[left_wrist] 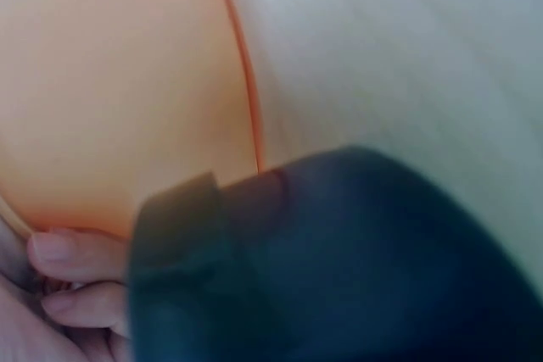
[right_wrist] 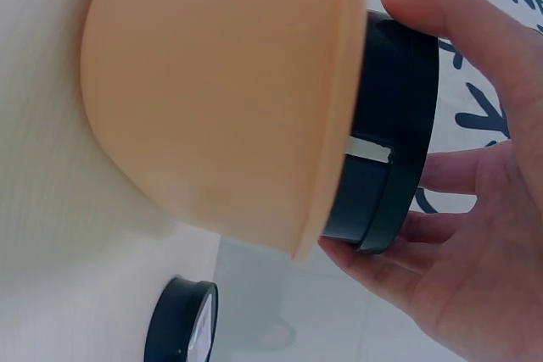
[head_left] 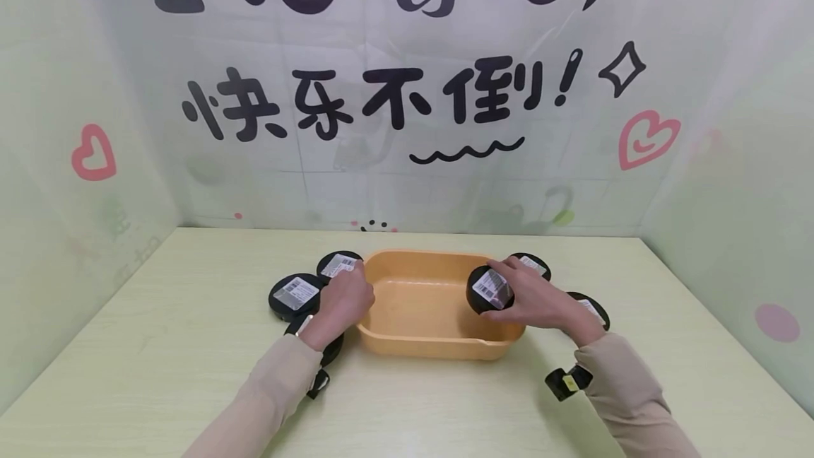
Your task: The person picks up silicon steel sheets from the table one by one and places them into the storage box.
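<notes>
An orange plastic basin (head_left: pixel 420 346) stands on the table between my hands. My right hand (head_left: pixel 534 294) holds a round black lidded container (head_left: pixel 491 290) with a barcode label over the basin's right side. In the right wrist view its thumb and fingers (right_wrist: pixel 407 273) span the black container (right_wrist: pixel 399 116), which overlaps the basin rim. My left hand (head_left: pixel 346 300) is at the basin's left rim, fingers curled. The left wrist view has those fingers (left_wrist: pixel 85 252) against the basin (left_wrist: pixel 119 82), gripping its edge, beside a large blurred dark container (left_wrist: pixel 356 260).
Two labelled black containers (head_left: pixel 295 295) lie left of the basin, with another (head_left: pixel 332 350) partly under my left wrist. On the right, one (head_left: pixel 533 264) sits behind my right hand and another (head_left: pixel 590 308) near the wrist. A printed backdrop (head_left: pixel 356 189) closes off the table's back.
</notes>
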